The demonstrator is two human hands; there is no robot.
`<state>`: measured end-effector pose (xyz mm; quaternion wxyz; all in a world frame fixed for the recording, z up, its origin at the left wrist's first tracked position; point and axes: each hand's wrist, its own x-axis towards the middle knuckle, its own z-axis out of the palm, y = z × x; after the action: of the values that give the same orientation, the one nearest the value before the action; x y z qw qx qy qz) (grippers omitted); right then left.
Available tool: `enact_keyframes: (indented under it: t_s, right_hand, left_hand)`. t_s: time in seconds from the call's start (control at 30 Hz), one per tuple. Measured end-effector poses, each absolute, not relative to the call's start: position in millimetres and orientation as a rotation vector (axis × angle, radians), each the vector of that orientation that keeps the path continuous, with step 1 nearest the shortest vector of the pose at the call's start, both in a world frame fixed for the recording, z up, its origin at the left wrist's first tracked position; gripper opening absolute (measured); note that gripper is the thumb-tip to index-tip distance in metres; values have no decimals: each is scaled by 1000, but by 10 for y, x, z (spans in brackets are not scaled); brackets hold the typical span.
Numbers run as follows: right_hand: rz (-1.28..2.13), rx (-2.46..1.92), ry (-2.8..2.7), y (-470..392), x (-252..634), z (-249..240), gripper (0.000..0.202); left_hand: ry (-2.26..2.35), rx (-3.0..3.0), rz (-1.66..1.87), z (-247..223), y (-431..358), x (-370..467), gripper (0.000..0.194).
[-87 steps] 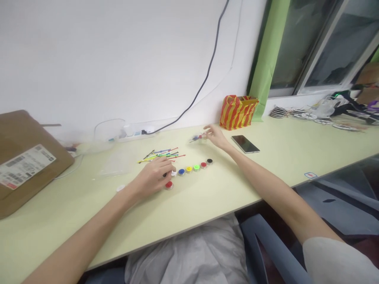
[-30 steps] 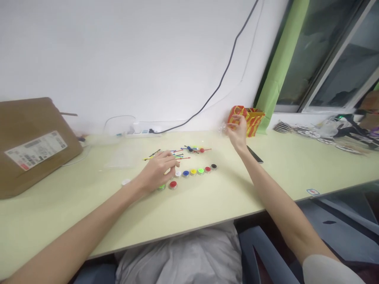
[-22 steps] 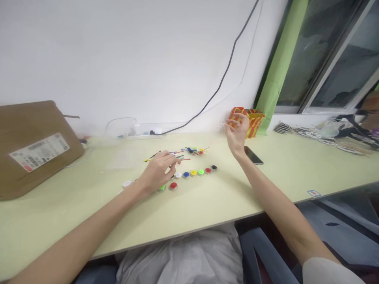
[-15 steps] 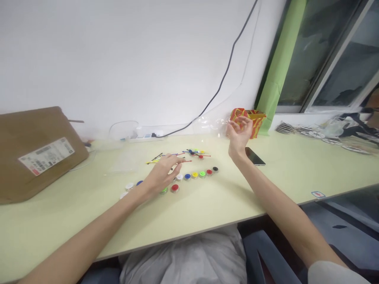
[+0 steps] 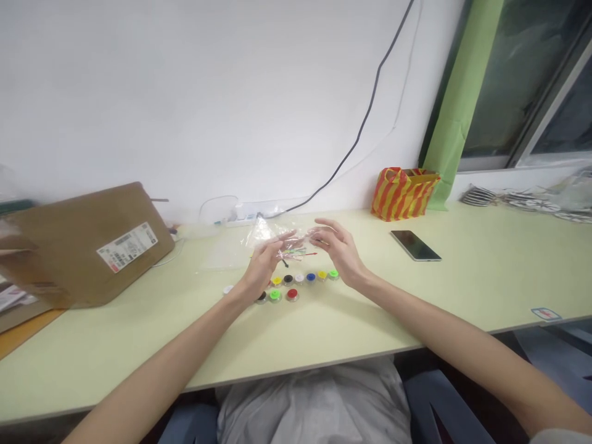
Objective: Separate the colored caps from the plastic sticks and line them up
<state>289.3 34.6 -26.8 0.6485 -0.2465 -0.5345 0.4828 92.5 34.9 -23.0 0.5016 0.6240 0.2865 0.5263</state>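
A crinkled clear plastic bag (image 5: 263, 230) hangs above the middle of the table, between my two hands. My right hand (image 5: 337, 246) pinches its right end with bent fingers. On the other side my left hand (image 5: 268, 262) has its fingers against the bag and seems to hold it between thumb and fingers. Thin coloured pointers, among them a red one (image 5: 311, 254), lie below and behind the bag, partly covered. Nearer the front edge are rows of small round pieces, including a red one (image 5: 292, 295), a blue one (image 5: 311, 277) and a green one (image 5: 275, 296).
A cardboard box (image 5: 83, 246) with a label stands at the left. Toward the right are a phone (image 5: 416, 245) and a red-and-yellow striped bag (image 5: 402, 196). A dark cable (image 5: 358, 139) runs down the wall to a power strip (image 5: 247, 211).
My right hand has moved left and down with the clear bag, which now spans both hands over the pointers. My left hand has risen to the bag. The camera view has shifted left.
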Motion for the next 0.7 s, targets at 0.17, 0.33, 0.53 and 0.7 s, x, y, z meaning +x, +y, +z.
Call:
enact_keyframes:
  t_s: [0.17,0.33,0.53,0.7]
  right_hand:
    - [1027,-834,-1354,393,3006,-239,33]
    - [984,-875,-1398,413,3067,-246,30]
    - [984,-935,-1440,481,3142,-284,26]
    - [926,-965,-1543,521,3189,-265,23]
  left_hand:
    - [685,1481,1224,-255,388,869,42]
    - [652,1522,1153,-271,407,850,50]
    - [653,1512,1132,-275,489,767,50]
    - [687,1530,1162,-267,511,753,53]
